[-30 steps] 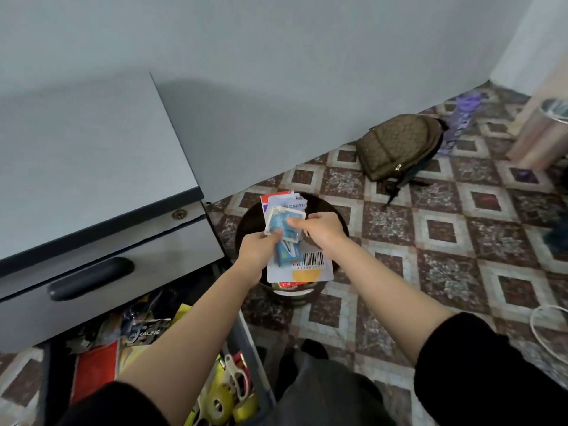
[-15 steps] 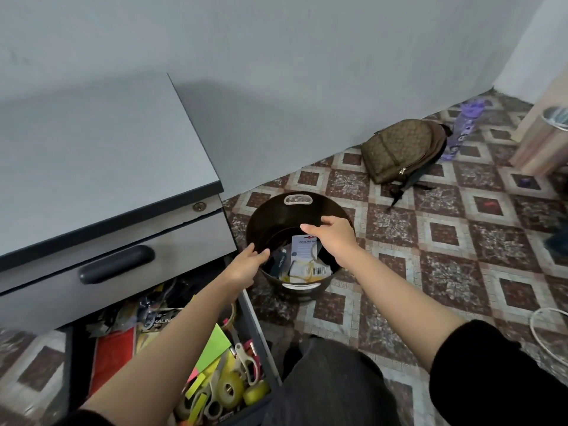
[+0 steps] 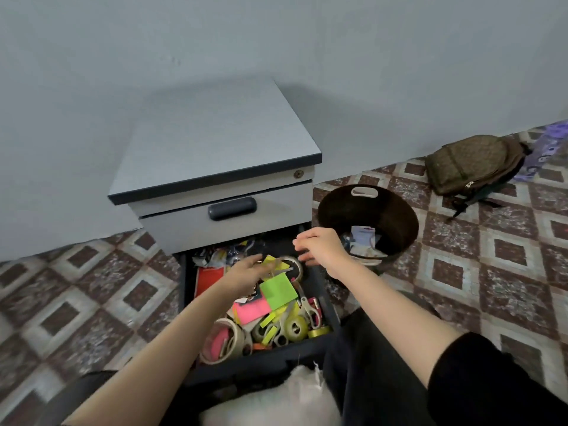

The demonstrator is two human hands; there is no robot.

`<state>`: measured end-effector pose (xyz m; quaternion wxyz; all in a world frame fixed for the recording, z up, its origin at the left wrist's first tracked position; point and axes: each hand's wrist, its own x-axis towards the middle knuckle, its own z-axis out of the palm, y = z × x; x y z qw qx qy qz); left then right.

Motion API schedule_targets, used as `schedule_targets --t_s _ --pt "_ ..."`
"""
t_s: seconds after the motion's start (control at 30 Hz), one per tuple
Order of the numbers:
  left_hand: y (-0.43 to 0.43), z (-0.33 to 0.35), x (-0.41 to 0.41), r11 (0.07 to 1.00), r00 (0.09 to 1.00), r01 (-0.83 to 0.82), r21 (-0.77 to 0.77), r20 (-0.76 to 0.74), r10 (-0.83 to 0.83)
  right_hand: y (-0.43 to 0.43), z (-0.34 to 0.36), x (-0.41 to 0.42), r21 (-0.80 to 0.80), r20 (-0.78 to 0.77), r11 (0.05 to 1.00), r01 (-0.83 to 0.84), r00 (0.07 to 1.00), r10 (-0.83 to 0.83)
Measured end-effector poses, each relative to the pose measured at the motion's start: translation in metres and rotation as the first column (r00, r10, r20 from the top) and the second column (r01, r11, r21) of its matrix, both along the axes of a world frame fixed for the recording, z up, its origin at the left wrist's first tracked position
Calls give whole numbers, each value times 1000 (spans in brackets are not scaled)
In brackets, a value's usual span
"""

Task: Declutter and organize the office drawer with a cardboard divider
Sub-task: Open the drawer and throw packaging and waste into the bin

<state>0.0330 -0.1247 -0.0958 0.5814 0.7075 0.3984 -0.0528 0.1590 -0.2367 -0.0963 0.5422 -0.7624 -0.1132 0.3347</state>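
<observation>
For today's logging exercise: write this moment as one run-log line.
left hand: in drawer clutter, grip blurred | right hand: empty, near bin | bin: packets inside

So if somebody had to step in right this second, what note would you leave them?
Left hand reaches into the open drawer over the clutter; its grip is blurred.
Right hand hovers empty above the drawer's back corner.
Done: packaging lies in the black bin beside the cabinet.
Left: tape rolls, sticky notes and scissors are jumbled in the drawer; no cardboard divider in view.
</observation>
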Motion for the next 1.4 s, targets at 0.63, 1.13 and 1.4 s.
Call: schedule_targets --t_s 0.63,1.13,1.4 --pt "85 -80 -77 960 981 -151 237 -86 175 72 -62 -37 -227 -21 867 -444 892 451" --pt "120 -139 -37 599 801 576 556 -528 -281 86 -74 -38 -271 -87 816 -511 857 508" --pt "120 -149 -47 630 743 640 440 -563 -362 82 -78 -27 -245 -145 842 -481 877 459"
